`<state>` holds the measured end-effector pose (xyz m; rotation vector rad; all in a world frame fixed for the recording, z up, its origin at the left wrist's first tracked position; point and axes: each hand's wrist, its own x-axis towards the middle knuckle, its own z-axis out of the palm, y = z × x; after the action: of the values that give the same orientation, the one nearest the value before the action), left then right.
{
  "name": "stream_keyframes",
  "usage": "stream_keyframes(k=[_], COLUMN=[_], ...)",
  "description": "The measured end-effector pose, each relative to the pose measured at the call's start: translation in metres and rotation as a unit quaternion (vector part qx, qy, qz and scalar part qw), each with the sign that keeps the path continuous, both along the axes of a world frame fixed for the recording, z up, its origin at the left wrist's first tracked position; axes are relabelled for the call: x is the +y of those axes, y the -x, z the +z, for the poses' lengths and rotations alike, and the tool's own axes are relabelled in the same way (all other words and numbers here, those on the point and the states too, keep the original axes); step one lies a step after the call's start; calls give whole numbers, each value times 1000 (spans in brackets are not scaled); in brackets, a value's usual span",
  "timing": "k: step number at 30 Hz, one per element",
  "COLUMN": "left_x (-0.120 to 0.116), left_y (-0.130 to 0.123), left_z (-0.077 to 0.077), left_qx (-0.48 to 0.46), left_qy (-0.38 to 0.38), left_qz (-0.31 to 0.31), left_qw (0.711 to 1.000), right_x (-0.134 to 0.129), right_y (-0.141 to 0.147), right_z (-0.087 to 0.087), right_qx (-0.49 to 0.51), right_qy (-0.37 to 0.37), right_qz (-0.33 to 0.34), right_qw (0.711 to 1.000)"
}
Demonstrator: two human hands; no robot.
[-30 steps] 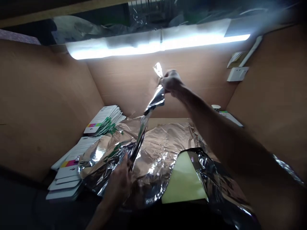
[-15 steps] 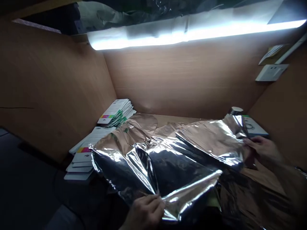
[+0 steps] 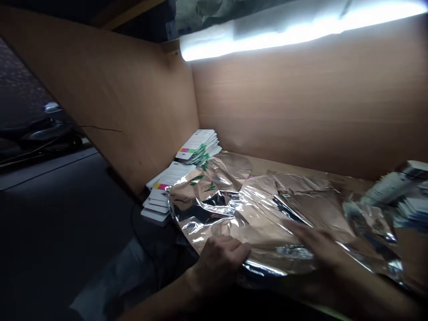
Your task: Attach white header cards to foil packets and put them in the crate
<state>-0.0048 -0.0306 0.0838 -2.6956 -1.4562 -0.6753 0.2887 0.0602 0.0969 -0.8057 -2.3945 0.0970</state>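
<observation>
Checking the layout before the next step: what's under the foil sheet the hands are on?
The crumpled foil sheet, under the left hand and right hand, lies on a pale desktop, visible only past its far edge. Anything beneath the sheet is covered and cannot be seen.

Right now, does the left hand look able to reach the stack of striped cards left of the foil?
Probably yes. The left hand rests on the near edge of the foil sheet, and the stack of striped cards sits beside the sheet's left edge, with nothing standing between them.
</observation>
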Motion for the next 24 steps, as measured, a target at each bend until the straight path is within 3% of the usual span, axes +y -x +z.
stream_keyframes(k=[1,4,5,7,8,10,12,13,14,16,19,24], left_x=[0,-5,-8,-18,-23,-29,-25,-18,-8,21,71,128], left_y=[0,14,25,55,72,105,132,142,149,160,165,156], left_z=[6,13,10,2,-2,-7,-2,4,11,28,48,71], left_qx=[0,-56,-100,-243,-338,-540,-687,-726,-742,-724,-652,-578], left_qy=[2,0,-12,-41,-46,0,129,199,259,328,344,245], left_qz=[-11,-33,-11,114,198,329,329,291,250,217,291,350], left_qw=[1000,998,995,963,919,775,635,591,566,566,610,695], right_x=[-13,-37,-39,-36,-33,-28,-27,-28,-31,-39,-55,-69], right_y=[25,64,65,52,42,25,17,16,18,23,32,46], right_z=[-2,-19,-26,-42,-50,-61,-68,-70,-71,-75,-86,-120], right_qx=[-54,-55,-33,15,37,69,71,59,39,7,-15,-37], right_qy=[-15,-50,-63,-76,-72,-55,-62,-79,-93,-107,-91,-135], right_qz=[57,94,90,72,60,40,48,60,73,89,76,-13], right_qw=[997,993,993,994,995,995,994,993,992,990,993,990])
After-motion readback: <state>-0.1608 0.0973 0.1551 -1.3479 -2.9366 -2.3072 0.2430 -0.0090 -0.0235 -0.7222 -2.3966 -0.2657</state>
